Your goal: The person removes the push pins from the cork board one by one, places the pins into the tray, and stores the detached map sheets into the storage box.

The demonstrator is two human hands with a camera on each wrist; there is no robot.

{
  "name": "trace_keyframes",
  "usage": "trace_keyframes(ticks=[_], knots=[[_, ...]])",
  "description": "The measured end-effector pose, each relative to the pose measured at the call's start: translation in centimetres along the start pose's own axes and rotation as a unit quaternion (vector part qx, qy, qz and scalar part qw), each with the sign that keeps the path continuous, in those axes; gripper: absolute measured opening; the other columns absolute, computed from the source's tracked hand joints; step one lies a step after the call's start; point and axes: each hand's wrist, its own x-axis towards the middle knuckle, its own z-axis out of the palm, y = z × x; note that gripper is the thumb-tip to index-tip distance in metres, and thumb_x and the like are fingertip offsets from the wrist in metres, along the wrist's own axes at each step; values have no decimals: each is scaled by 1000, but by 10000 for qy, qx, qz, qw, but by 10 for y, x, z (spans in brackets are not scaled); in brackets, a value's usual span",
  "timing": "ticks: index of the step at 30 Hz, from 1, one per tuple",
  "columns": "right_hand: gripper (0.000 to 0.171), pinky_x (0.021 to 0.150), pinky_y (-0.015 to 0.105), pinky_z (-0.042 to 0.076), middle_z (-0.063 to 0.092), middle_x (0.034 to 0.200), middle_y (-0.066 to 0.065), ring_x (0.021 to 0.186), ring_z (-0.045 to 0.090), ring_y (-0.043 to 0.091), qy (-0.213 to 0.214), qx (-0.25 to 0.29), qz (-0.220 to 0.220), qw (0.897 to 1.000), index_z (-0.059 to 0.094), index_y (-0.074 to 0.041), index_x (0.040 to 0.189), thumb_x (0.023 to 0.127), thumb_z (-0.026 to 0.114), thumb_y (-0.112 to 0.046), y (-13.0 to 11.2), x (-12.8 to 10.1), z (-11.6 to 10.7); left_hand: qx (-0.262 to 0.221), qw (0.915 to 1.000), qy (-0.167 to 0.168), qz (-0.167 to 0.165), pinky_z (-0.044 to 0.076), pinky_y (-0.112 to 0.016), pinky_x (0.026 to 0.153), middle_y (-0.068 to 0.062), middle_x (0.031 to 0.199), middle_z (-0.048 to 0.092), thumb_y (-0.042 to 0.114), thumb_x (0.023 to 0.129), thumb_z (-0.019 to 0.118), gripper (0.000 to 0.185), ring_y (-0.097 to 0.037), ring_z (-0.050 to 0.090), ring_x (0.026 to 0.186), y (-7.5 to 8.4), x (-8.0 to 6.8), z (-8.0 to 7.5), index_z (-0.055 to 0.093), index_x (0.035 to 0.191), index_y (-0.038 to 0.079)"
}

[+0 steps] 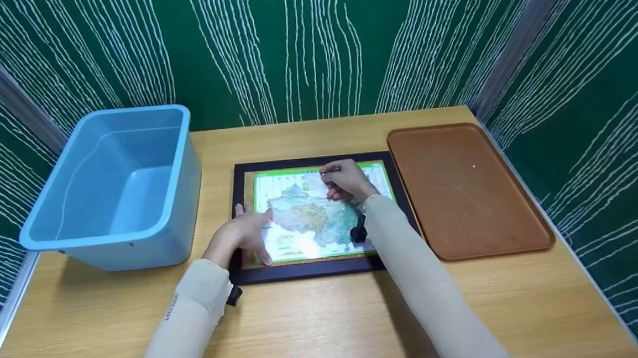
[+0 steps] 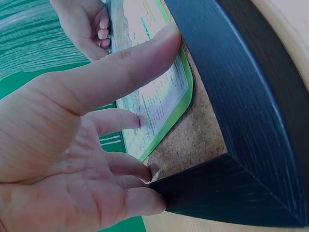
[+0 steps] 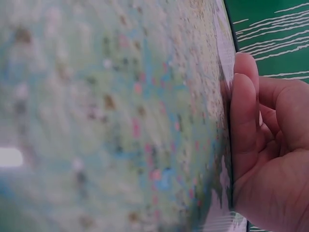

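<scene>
A colourful map lies on a cork board in a black frame at the middle of the wooden table. My left hand rests flat on the map's lower left corner, fingers straight and spread. In the left wrist view its fingertips touch the map, the cork and the frame. My right hand is curled at the map's upper middle, thumb and forefinger pinching a small dark thing, seemingly a pin. The right wrist view shows those curled fingers against the blurred map.
A light blue plastic bin stands at the left of the table. A brown tray lies to the right of the frame. Green walls with white lines close in the back and both sides. Bare tabletop stretches in front of the frame.
</scene>
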Motion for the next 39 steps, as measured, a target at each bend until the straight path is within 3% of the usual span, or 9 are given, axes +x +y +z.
trace_keyframes(ticks=[4,8,20,39], knots=[[17,43,25,50,64,76,8,48,60,13,-29,35,38,10000,72,-11,113,98,66,-12,1,1,0,59,9998,-136,-98,8,-62,118,-32,161,-17,21,74,93,123,-45,-28,146,-1,0,0,10,164,14],[17,43,25,50,64,75,9,48,60,13,-12,64,26,10000,73,-11,113,97,66,-12,1,1,-1,107,9998,-157,-110,8,-62,118,-32,160,-21,24,73,93,124,-45,-28,146,0,0,0,9,164,14],[17,42,23,49,60,64,5,45,58,11,-48,282,-68,9996,73,-7,113,97,66,-9,2,1,-1,153,9998,-154,-19,17,-65,116,-35,160,-19,28,72,94,126,-48,-27,145,0,0,0,9,164,12],[18,44,23,49,61,69,5,48,57,11,-95,339,252,9991,73,-11,116,99,65,-12,-2,0,-1,-21,10000,-39,-36,16,-64,116,-32,161,-20,25,71,94,127,-46,-27,146,-3,0,2,9,164,15]])
